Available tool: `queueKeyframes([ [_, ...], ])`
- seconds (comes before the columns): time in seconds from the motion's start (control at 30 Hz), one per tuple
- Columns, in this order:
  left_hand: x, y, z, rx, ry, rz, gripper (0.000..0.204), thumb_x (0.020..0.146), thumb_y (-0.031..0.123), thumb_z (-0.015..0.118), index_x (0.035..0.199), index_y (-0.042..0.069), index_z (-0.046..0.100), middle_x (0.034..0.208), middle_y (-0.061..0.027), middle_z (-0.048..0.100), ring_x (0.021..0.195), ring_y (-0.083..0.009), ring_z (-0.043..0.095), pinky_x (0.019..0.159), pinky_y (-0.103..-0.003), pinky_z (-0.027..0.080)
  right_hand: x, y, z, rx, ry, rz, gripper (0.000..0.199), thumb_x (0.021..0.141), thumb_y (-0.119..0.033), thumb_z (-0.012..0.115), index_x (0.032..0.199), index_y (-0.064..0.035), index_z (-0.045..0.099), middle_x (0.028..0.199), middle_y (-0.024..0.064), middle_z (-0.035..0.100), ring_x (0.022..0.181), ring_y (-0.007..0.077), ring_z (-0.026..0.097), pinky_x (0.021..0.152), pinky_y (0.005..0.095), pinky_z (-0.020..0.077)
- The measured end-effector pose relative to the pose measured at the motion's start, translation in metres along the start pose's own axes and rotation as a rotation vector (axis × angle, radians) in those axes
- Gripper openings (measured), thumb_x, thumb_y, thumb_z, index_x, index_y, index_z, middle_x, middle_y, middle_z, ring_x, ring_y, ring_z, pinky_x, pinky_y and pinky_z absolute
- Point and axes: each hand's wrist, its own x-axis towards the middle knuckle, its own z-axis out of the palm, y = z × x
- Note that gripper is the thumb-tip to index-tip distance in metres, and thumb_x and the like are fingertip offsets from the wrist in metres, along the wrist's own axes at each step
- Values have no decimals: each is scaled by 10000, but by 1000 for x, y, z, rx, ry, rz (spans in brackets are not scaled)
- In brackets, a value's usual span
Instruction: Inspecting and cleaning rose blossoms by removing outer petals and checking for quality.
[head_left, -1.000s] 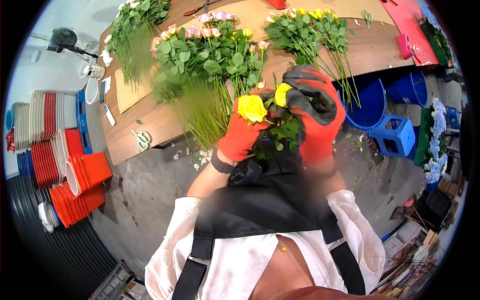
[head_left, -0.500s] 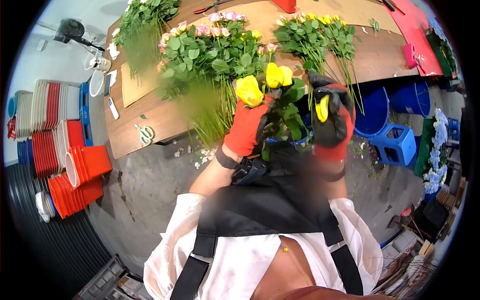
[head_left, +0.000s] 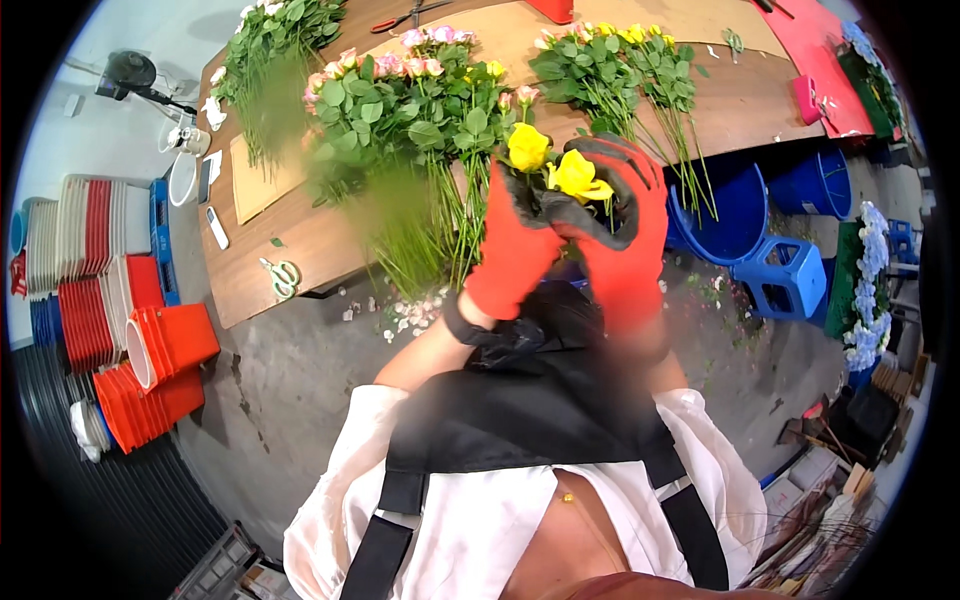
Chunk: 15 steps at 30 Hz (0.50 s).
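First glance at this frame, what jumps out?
Two red-gloved hands, left hand and right hand, meet at centre around yellow roses. Behind them a wooden table carries bunches of pink roses and more yellow ones. Stacked red tubs stand on the floor at far left, blue buckets at right.

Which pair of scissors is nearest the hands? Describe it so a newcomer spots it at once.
Start at the long wooden table and follow its near edge to the left of the pink rose bunches. The scissors lie flat there, alone on bare wood. Their pale green handles set them apart.
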Motion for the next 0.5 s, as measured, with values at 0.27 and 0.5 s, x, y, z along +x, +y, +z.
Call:
queueKeyframes([
  [0.27,1,7,-32,-87,-174,-305,483,712,-38,748,1161,-7,574,1094,-56,633,973,-129,595,870,-285,484,-4,21,5,529,-8,167,702,595,-39,864,1224,-27,552,1270,128,516,1187,272,514,1021,399,418],
  [0.5,-9,5,-33,-68,12,-404,646,723,-78,707,1311,-34,444,1122,-102,623,1025,-193,622,910,-333,498,9,4,-9,472,138,132,526,576,-50,844,1069,-35,662,1149,88,608,1111,268,549,966,376,435],
])
